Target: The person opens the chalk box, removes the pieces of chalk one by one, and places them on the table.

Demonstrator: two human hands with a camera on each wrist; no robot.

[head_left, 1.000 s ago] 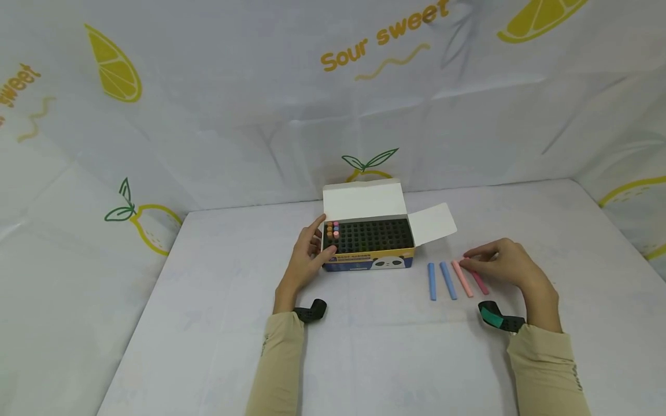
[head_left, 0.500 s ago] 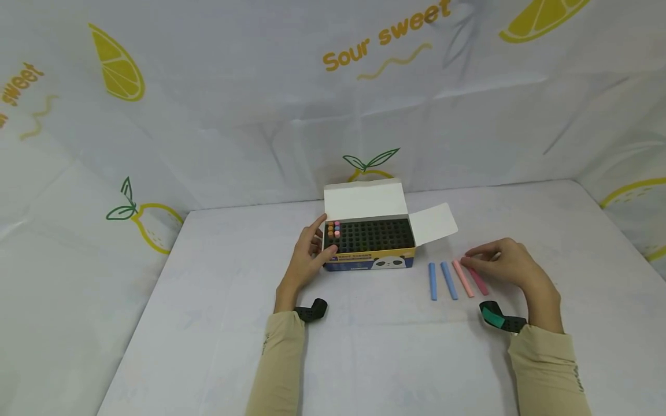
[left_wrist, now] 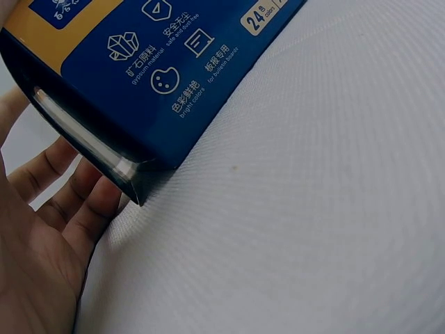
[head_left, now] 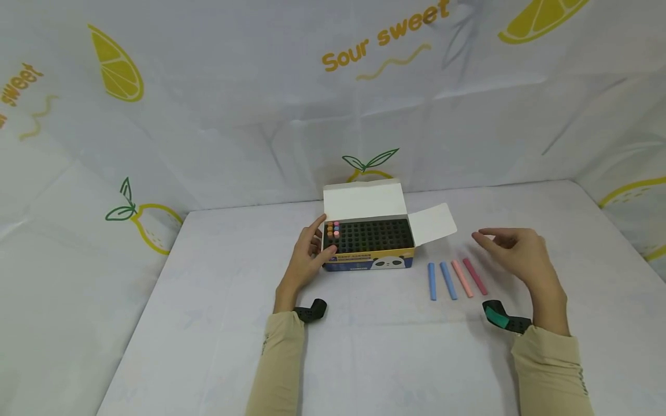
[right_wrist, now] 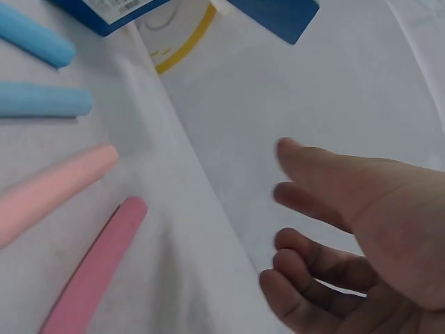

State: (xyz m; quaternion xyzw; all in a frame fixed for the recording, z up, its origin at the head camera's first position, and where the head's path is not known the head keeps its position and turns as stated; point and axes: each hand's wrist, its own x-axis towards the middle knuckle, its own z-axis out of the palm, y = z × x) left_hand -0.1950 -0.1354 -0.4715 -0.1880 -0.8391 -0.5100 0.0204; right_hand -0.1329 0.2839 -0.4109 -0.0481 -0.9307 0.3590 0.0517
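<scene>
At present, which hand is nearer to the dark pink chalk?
Right. The right hand hovers beside the dark pink chalk, not touching; the left hand, farther away, holds the box at its left end.

Near right grip (head_left: 520,252): 2 blue chalks (head_left: 432,281), 1 pale-pink chalk (head_left: 462,278), 1 deep-pink chalk (head_left: 475,276). At left grip (head_left: 303,263): yellow-and-blue box (head_left: 348,266), panda print (head_left: 388,263).

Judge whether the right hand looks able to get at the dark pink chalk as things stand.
Probably yes: the right hand is empty and near the dark pink chalk, with nothing visible between them.
</scene>
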